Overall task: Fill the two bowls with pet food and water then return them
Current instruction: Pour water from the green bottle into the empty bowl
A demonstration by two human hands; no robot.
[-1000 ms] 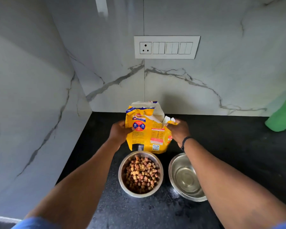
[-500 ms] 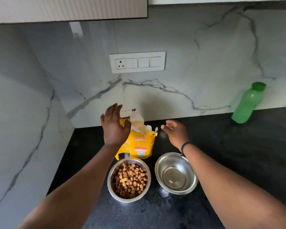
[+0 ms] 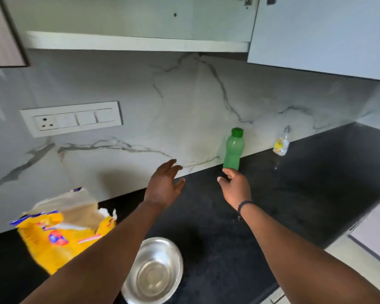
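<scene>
A green bottle (image 3: 233, 149) with a green cap stands upright against the marble wall at the back of the black counter (image 3: 305, 194). My right hand (image 3: 235, 186) reaches out just in front of its base, fingers spread, holding nothing. My left hand (image 3: 164, 185) hovers to the left of it, fingers straight, also holding nothing. An empty steel bowl (image 3: 155, 272) sits near the counter's front edge between my forearms. The yellow pet food bag (image 3: 62, 227) stands open at the left. The bowl of kibble is hidden behind my left forearm.
A small clear bottle with a yellow label (image 3: 281, 142) stands further right by the wall. A white switch panel (image 3: 71, 118) is on the wall at left. An open cabinet shelf (image 3: 136, 41) hangs overhead. The counter's edge runs along the lower right.
Both hands let go of the food bag and swung right toward the green bottle. My view turned right and up, so the kibble bowl dropped behind my left arm.
</scene>
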